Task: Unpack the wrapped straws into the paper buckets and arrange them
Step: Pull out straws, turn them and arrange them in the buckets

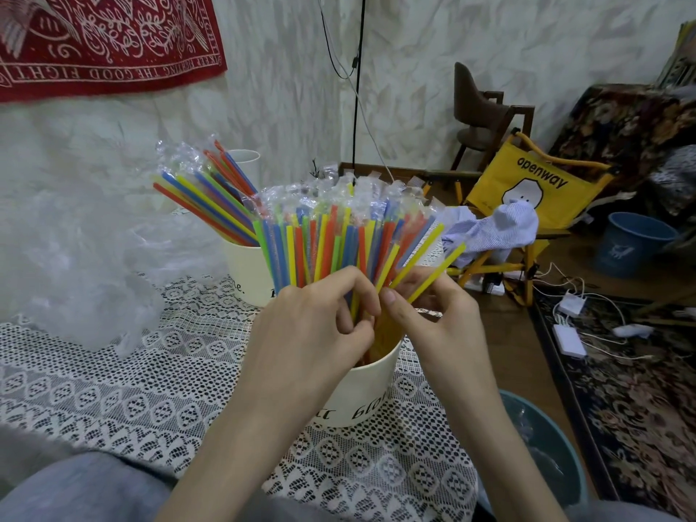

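Paper bucket, near, on lace-covered bench: packed with wrapped straws, fanned upright. Left hand fingers pinch straws at rim; right hand grips yellow pair. Second bucket behind. Risk: sideways tug tips light bucket, fan spills.

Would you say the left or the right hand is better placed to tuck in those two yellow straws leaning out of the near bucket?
Right, probably. The right hand already touches the two leaning yellow straws, while the left hand grips the main bundle over the near bucket.
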